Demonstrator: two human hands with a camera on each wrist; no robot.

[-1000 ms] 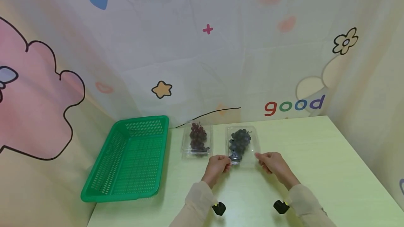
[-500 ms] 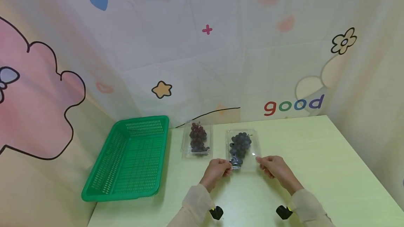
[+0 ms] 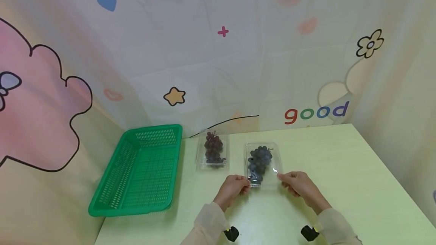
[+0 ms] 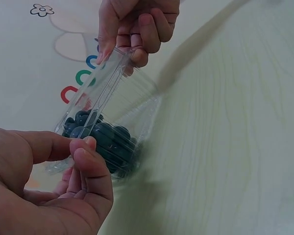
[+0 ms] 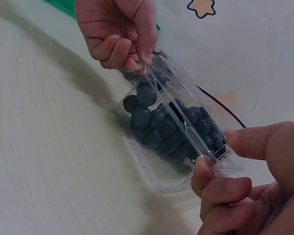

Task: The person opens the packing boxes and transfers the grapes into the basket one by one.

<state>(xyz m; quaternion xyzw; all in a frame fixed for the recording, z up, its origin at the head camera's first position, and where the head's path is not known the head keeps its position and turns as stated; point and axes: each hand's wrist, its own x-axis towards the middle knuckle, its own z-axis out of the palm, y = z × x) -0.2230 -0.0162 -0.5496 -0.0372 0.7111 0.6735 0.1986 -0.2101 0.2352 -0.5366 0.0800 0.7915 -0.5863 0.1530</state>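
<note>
A clear plastic clamshell box [image 3: 272, 179] holds a bunch of dark blue-black grapes [image 3: 260, 159] at the middle of the table. My left hand [image 3: 232, 190] pinches its near left corner between thumb and fingers. At the near right corner, my right hand [image 3: 299, 187] pinches the rim likewise. Both wrist views show thumb and fingertips closed on the two layered rims of the box [image 4: 105, 95], with the grapes [image 5: 159, 125] inside. Left of it, a second clear box [image 3: 201, 163] with reddish-purple grapes [image 3: 214, 146] stands near the back edge.
A green slotted plastic basket [image 3: 150, 188] stands on the left of the pale table [image 3: 357, 192]. A printed cloth backdrop [image 3: 245, 75] rises right behind the table's back edge.
Both hands have drawn the box of dark grapes a little toward me, their pinches on its corners kept. The basket and the other grape box have stayed in place.
</note>
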